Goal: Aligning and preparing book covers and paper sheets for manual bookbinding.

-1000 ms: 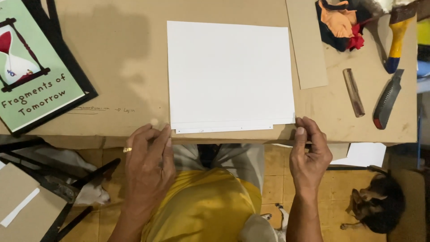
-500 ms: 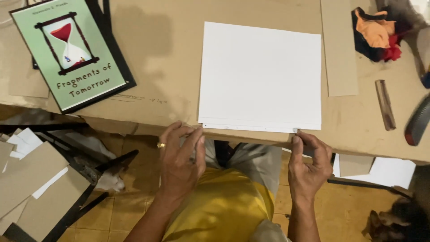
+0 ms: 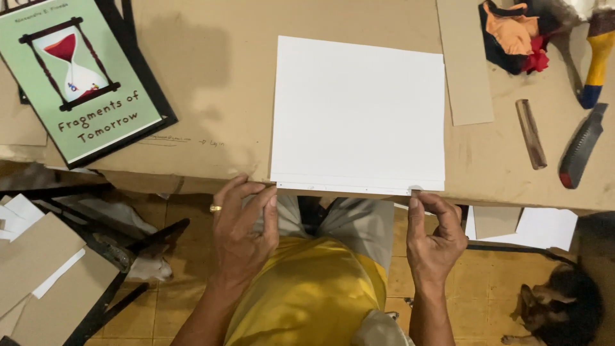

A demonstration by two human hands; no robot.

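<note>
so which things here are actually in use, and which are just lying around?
In use:
white sheet, near edge pinched by left hand and right hand
cardboard-covered table under it

Lying about:
green book
cardboard strip
wooden stick
saw
cloth bundle

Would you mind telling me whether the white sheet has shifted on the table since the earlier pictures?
No. The white sheet keeps its near edge along the table front edge, held by left hand and right hand; only the camera moved.
</note>
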